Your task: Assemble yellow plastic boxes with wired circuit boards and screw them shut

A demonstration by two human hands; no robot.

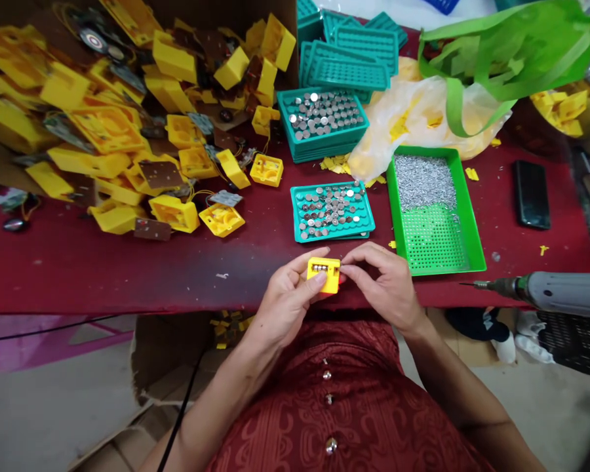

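My left hand (291,288) holds a small yellow plastic case (330,283) above the table's front edge, thumb across its face. Silvery button cells (319,267) sit in a slot of the case. At the case's right edge, my right hand (386,282) has thumb and forefinger pinched together; whatever lies between them is too small to make out. Just beyond the hands is a teal tray (299,196) with button cells scattered over it. A green tray (474,242) of small metal screws stands to the right.
Yellow cases with wires and boards (172,213) are heaped at the left. Stacked teal trays (324,154), a plastic bag (373,147) and a green bag (521,52) lie at the back. An electric screwdriver (565,292) juts in from the right, near a phone (531,195).
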